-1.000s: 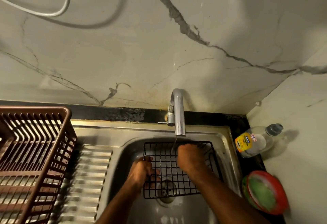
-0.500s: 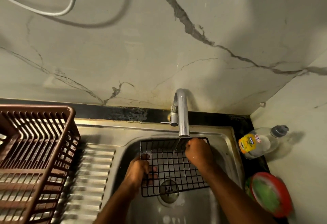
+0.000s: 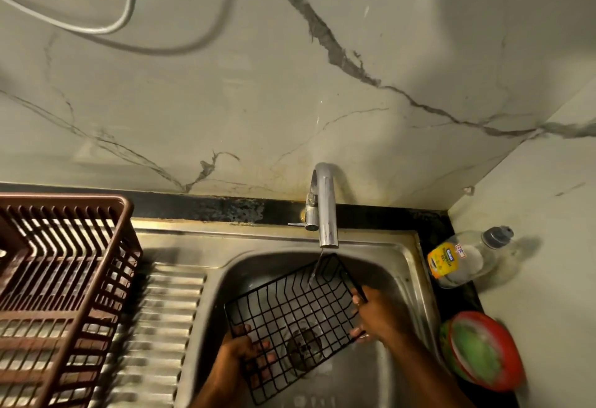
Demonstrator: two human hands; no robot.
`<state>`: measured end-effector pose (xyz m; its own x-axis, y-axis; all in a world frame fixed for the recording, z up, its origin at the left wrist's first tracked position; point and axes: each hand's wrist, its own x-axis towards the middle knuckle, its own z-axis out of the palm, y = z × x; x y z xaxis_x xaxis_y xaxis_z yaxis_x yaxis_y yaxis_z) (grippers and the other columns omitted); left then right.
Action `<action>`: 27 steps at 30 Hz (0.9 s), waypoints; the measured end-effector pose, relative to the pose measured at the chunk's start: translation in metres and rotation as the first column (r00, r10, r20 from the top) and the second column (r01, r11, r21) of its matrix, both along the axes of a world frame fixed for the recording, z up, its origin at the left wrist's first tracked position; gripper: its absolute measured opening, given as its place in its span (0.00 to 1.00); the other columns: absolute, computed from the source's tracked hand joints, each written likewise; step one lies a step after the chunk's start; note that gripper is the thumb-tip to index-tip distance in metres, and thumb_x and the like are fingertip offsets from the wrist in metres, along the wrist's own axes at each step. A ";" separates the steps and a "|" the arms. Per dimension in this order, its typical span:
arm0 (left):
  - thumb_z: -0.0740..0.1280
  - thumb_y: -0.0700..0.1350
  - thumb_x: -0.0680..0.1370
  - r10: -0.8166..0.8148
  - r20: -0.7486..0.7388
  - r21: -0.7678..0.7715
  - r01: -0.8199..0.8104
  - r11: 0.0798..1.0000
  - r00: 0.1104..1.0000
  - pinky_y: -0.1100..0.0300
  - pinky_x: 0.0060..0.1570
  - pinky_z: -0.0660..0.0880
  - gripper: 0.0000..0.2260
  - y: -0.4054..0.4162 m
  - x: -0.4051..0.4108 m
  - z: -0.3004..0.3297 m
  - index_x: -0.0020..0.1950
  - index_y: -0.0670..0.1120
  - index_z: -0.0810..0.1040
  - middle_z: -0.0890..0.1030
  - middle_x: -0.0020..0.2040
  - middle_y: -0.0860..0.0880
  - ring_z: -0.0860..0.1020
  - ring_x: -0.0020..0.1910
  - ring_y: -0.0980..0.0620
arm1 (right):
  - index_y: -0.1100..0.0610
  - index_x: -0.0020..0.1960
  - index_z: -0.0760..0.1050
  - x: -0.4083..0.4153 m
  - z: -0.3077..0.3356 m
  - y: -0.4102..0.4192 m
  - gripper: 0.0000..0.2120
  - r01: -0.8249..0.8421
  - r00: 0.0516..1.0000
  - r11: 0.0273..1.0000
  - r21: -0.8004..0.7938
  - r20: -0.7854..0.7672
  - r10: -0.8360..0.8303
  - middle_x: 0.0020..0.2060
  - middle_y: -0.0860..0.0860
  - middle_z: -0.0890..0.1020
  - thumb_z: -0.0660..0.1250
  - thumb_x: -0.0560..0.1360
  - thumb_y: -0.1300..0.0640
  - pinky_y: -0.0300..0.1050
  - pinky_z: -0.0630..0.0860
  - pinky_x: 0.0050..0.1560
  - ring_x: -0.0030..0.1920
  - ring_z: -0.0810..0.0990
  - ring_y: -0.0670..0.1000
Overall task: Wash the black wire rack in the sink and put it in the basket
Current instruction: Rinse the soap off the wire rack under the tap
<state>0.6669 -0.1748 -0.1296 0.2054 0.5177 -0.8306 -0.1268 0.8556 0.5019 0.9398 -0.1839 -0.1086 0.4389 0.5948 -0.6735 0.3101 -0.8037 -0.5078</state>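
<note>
The black wire rack [image 3: 296, 311] is held tilted inside the steel sink [image 3: 409, 265], its far corner under a thin stream from the tap [image 3: 325, 210]. My left hand [image 3: 240, 356] grips the rack's near left edge, fingers curled under the grid. On the right edge, my right hand [image 3: 374, 314] holds the wire with thumb and fingers. The brown plastic basket [image 3: 64, 278] stands on the counter to the left, apart from both hands.
A ribbed steel drainboard [image 3: 161, 327] lies between basket and basin. A clear dish-soap bottle [image 3: 461, 259] lies on the black counter at right, with a red and green round scrubber holder [image 3: 480, 349] in front of it. Marble wall behind.
The rack has been turned from lying square to a diagonal tilt. My right hand slid from its far edge under the tap to the right edge; the left shifted toward the near corner.
</note>
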 end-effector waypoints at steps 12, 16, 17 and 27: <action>0.77 0.70 0.64 -0.376 0.003 0.070 0.375 0.925 0.927 0.39 0.69 0.71 0.42 0.045 -0.019 0.007 0.74 0.56 0.71 0.81 0.67 0.46 0.79 0.66 0.39 | 0.49 0.60 0.77 0.019 0.046 0.058 0.09 -0.453 0.889 0.891 0.003 -0.077 0.452 0.51 0.53 0.83 0.60 0.84 0.52 0.52 0.85 0.49 0.42 0.88 0.53; 0.73 0.39 0.62 -0.348 0.126 0.087 0.339 0.937 0.929 0.44 0.41 0.82 0.38 0.043 0.028 0.015 0.72 0.53 0.67 0.82 0.61 0.34 0.82 0.54 0.29 | 0.49 0.62 0.78 0.004 0.046 0.075 0.11 -0.589 0.808 0.808 0.014 -0.023 0.589 0.53 0.52 0.83 0.61 0.84 0.50 0.49 0.83 0.50 0.46 0.86 0.52; 0.66 0.36 0.60 -0.305 0.131 0.078 0.297 0.952 0.943 0.45 0.38 0.81 0.39 0.043 0.036 0.011 0.72 0.50 0.67 0.82 0.58 0.32 0.82 0.50 0.28 | 0.49 0.62 0.78 0.001 0.045 0.077 0.11 -0.616 0.786 0.788 -0.002 0.059 0.615 0.54 0.52 0.83 0.62 0.83 0.48 0.50 0.82 0.52 0.47 0.85 0.51; 0.61 0.35 0.56 -0.210 0.024 0.214 0.200 0.956 0.977 0.52 0.33 0.79 0.38 0.030 0.063 -0.007 0.68 0.42 0.71 0.83 0.54 0.32 0.82 0.42 0.33 | 0.52 0.57 0.80 -0.076 0.032 0.055 0.11 -0.655 0.744 0.738 0.160 0.305 0.594 0.55 0.48 0.82 0.64 0.79 0.62 0.40 0.78 0.54 0.56 0.81 0.49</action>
